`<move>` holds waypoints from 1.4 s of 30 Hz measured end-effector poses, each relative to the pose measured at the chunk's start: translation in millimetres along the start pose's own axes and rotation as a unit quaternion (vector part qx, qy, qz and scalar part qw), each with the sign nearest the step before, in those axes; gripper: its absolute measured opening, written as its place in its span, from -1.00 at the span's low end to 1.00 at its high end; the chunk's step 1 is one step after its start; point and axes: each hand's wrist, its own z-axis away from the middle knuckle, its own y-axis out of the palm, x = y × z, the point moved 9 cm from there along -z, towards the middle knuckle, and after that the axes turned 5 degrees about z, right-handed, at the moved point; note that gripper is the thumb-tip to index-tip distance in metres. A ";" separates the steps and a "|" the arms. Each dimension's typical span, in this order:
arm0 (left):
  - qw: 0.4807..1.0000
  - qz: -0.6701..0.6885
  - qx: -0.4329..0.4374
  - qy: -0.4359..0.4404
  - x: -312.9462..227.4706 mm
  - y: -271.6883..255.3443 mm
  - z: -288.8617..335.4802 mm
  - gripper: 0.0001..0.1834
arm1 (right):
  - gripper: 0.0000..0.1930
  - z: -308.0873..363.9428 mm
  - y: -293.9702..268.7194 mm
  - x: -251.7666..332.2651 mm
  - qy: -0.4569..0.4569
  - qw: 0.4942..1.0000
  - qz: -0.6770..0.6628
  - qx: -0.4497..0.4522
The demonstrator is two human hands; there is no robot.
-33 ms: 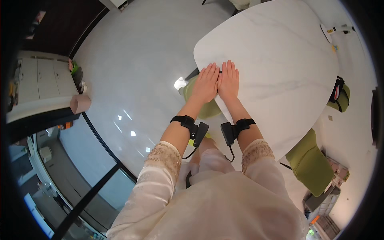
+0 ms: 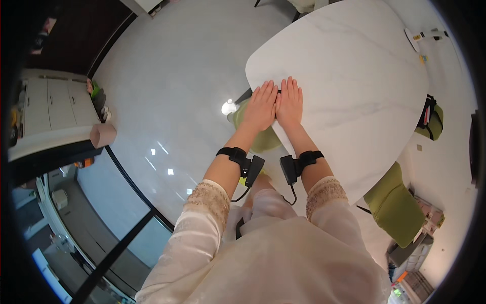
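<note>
My left hand [image 2: 261,105] and my right hand [image 2: 289,104] lie side by side, palms down, at the near left edge of a white marbled table [image 2: 349,76]. Their fingers are stretched out and point away from me, and the thumbs meet or nearly meet in the middle. A small dark piece [image 2: 279,91] shows in the gap between the hands. Most of it is covered, so its kind cannot be made out. Neither hand is gripping anything. Each forearm wears a black strap with a black box [image 2: 251,169] and a cable.
A green chair [image 2: 266,141] is tucked below the table edge under my arms. Another green chair [image 2: 397,207] stands to the right, and a third [image 2: 434,119] holds a black bag. Left are a pink bin-like container [image 2: 103,136], white cabinets [image 2: 61,104] and a black-framed glass partition [image 2: 114,248].
</note>
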 end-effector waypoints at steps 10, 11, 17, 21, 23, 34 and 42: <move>0.994 0.003 0.079 0.078 49.4 -7.1 -44.7 -0.46 | -0.51 -46.2 15.3 17.4 0.090 0.996 -0.001 -0.014; 0.992 0.014 0.091 0.089 49.4 -9.9 -47.3 -0.46 | -0.51 -45.9 14.9 17.9 0.112 0.994 -0.006 -0.006; 0.973 0.086 0.197 0.088 71.3 -12.2 -74.5 -0.43 | -0.49 -61.1 18.3 26.4 0.208 0.978 0.002 0.007; 0.977 0.102 0.166 0.090 84.4 -5.8 -91.1 -0.37 | -0.49 -67.2 25.6 24.1 0.261 0.965 0.025 0.018; 0.980 0.101 0.167 0.039 91.5 -3.1 -106.2 -0.32 | -0.48 -70.2 25.2 20.1 0.300 0.953 0.035 -0.003; 0.961 0.081 0.211 0.161 84.0 31.5 -158.3 -0.27 | -0.48 -88.9 25.1 -18.3 0.468 0.879 -0.013 -0.090; 0.954 0.078 0.187 0.222 76.8 46.2 -197.6 -0.28 | -0.49 -113.8 28.7 -41.8 0.513 0.852 0.056 -0.085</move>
